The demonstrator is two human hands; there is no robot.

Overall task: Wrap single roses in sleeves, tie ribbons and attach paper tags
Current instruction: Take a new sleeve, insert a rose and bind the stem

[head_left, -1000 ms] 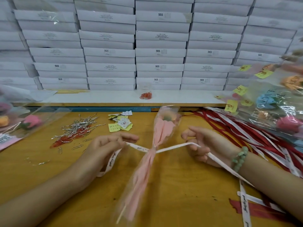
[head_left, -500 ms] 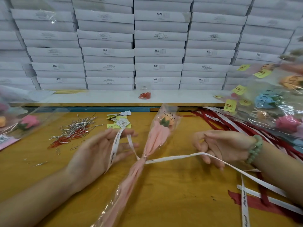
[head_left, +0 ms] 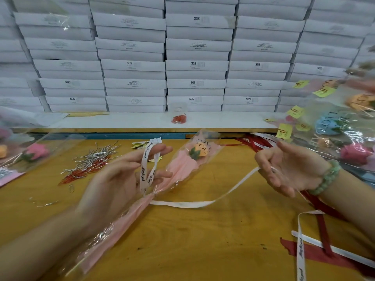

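At frame centre on the tabletop (head_left: 203, 240), a light, crinkly sleeved rose (head_left: 194, 154); left hand (head_left: 119, 183) fingers pinch a ribbon (head_left: 183, 204) loop, right hand (head_left: 292, 169) fingers grip its limp, slippery tail. Best held at the knot.

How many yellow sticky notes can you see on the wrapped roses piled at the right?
7 yellow notes: two at the top, one mid-pile, a small one on the shelf edge, one lower, and the nearest. A sliver shows below it; more may be hidden.
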